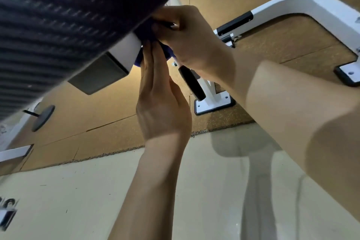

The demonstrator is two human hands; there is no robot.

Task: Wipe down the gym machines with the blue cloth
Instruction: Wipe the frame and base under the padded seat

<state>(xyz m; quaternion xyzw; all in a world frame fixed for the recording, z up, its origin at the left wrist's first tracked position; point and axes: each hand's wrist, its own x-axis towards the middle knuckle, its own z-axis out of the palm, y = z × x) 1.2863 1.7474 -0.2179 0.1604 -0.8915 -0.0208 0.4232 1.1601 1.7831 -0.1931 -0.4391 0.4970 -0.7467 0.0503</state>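
While the cloth (169,54) is lying bunched between the fingers, axis indeterminate, the right hand (187,39) is gripping it; the left hand (162,99) is pressing it, fingers straight.

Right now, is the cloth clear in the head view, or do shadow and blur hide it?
Head view: the blue cloth lies in deep shadow under the dark pad, only slivers showing between left hand and right hand; the pad is blurred close to the lens; both hands are fairly sharp.
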